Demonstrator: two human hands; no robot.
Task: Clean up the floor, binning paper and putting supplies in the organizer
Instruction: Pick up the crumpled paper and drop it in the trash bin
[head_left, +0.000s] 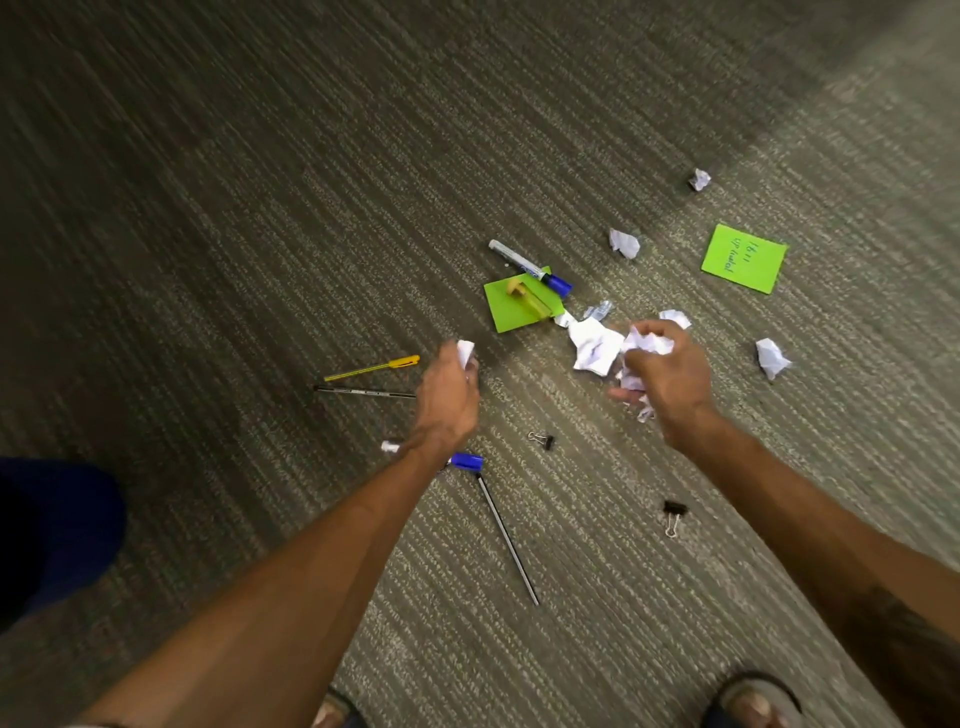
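My left hand (448, 396) is closed around a small crumpled white paper (465, 352). My right hand (670, 371) grips a wad of crumpled paper (644, 347), right beside another crumpled sheet (595, 347) on the carpet. Loose paper balls lie further out (624, 243), (700, 179), (772, 357). A white marker with a blue cap (530, 267) rests partly on a green sticky note (521, 304) with a yellow highlighter (530, 301) on it. A second blue-capped marker (465, 460) is partly hidden under my left wrist.
A yellow pen (373, 368) and a black pen (363, 391) lie left of my left hand, a thin black pen (508, 540) between my arms. Two binder clips (542, 439), (673, 514) and a written green note (744, 258) lie on the carpet. My sandalled feet (748, 701) are at the bottom edge.
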